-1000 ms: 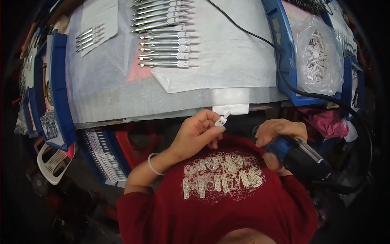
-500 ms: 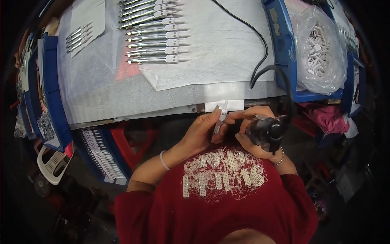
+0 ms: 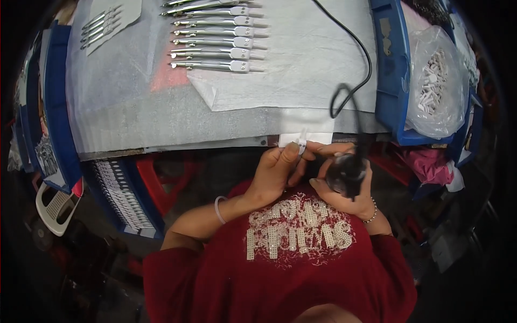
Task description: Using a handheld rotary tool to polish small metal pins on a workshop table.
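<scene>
My left hand (image 3: 272, 175) is closed, its thumb and fingers pinching the small white head of a drawing compass (image 3: 302, 145) at the table's front edge. The fingers hide most of its lower part. My right hand (image 3: 343, 201) is wrapped round a dark corded power tool (image 3: 342, 175), which looks like an electric screwdriver; its tip is hidden. The right fingertips reach to the white head too. Just beyond lies a white pad (image 3: 308, 123) on the table edge. Farther off, several silver drawing compasses (image 3: 210, 66) with white heads lie in a row.
At right stands a blue bin (image 3: 392, 75) with a clear bag of small white parts (image 3: 432, 86). More compasses (image 3: 101, 27) lie on paper at far left. A black cord (image 3: 355, 40) crosses the table. Blue bins (image 3: 56, 107) flank the left side; a red stool (image 3: 156, 183) is below.
The whole view has shifted slightly. The power tool has tilted and its cord now rises straighter from it. The white compass head has turned or sunk between my fingers, so less of it shows.
</scene>
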The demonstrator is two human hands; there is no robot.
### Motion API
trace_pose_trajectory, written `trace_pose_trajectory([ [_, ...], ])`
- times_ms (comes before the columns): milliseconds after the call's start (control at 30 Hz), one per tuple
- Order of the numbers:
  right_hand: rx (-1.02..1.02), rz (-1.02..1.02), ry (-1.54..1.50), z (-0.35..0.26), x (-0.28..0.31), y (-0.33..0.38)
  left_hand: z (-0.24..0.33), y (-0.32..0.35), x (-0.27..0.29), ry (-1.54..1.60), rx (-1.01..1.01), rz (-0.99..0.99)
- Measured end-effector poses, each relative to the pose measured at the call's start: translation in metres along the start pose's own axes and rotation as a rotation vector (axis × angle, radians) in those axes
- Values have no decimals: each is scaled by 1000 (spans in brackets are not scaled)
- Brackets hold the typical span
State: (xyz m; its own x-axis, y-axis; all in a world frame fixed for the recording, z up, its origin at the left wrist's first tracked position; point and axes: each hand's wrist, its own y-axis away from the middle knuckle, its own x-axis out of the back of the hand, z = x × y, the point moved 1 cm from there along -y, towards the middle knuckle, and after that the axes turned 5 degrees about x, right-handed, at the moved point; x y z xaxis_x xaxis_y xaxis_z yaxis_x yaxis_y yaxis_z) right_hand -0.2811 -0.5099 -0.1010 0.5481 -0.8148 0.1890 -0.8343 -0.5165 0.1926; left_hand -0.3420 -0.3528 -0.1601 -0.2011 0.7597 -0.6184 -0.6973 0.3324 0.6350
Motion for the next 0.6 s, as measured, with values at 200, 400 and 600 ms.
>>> trace_pose_trajectory([
  [200, 218, 91, -72, -37, 17, 1, -1, 1, 0, 52, -13, -18],
  [400, 689, -24, -185, -61, 20, -15, 3, 0, -2, 53, 23, -59],
  [600, 839, -34, -309, -55, -4, -30, 5, 1, -2, 93, 88, -66],
])
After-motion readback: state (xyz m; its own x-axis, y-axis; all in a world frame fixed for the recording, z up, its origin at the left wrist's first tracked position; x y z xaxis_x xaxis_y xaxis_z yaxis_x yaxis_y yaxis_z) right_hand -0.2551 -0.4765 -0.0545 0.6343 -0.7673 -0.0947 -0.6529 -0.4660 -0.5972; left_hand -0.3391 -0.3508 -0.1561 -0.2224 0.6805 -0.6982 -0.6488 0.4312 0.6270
